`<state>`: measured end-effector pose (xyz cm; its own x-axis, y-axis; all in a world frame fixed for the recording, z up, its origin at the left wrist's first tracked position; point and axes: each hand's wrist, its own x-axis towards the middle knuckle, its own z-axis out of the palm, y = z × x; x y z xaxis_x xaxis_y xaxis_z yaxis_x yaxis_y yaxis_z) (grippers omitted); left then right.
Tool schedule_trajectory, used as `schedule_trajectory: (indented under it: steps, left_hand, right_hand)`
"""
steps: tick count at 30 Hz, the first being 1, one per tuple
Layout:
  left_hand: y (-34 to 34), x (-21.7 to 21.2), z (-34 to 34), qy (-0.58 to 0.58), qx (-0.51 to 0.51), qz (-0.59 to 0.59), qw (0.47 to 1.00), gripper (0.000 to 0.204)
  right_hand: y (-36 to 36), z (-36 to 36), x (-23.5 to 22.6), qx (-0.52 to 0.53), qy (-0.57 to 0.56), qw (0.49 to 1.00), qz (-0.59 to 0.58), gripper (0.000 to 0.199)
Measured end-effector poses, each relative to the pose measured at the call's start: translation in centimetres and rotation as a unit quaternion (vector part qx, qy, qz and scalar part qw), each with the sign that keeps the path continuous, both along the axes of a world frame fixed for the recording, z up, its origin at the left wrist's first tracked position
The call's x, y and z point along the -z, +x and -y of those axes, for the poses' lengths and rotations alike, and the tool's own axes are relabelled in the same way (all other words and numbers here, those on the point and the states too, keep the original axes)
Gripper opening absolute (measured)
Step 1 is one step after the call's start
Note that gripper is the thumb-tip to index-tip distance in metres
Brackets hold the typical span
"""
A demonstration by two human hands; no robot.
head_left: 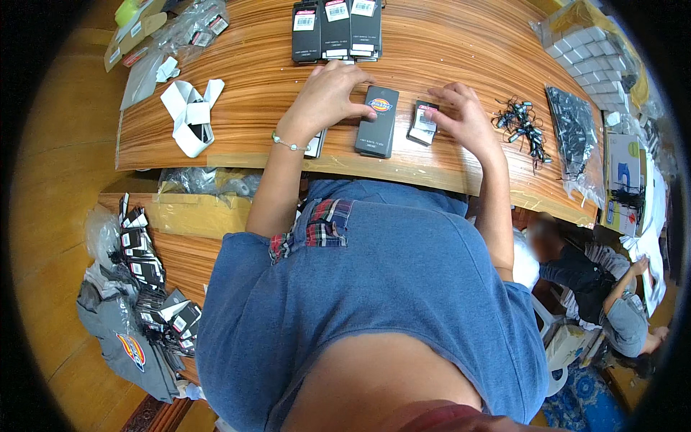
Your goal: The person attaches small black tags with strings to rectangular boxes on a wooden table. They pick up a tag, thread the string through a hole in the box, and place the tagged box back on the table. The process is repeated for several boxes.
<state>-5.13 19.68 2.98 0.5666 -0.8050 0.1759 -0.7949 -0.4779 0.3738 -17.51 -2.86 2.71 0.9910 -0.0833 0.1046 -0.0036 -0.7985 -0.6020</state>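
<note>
My left hand is open above the wood-grain table, its fingers apart. Its thumb rests at the left edge of a dark grey hang tag with a colourful oval logo, which lies in front of me. Beside my left wrist, white-and-dark tags are partly hidden. To the right, my right hand is also open, fingers loosely bent. The tip of its thumb lies over a small stack of dark tags with white labels.
Stacks of labelled hang tags lie at the far side. On the right are black cord fasteners and a plastic bag of dark cords. A white strip roll sits left. Another person sits at lower right.
</note>
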Motion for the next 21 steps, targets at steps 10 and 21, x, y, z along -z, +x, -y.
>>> schedule_trajectory:
  steps: [10, 21]
  left_hand:
    - [0.3, 0.3, 0.3, 0.034, 0.011, -0.033, 0.999, 0.064]
    - [-0.3, -0.7, 0.1, -0.038, 0.012, -0.041, 0.998, 0.052]
  right_hand:
    - [-0.5, -0.2, 0.7, 0.017, 0.045, 0.999, 0.023, 0.035]
    - [-0.7, -0.5, 2.7, 0.077, 0.225, 0.971, 0.014, 0.027]
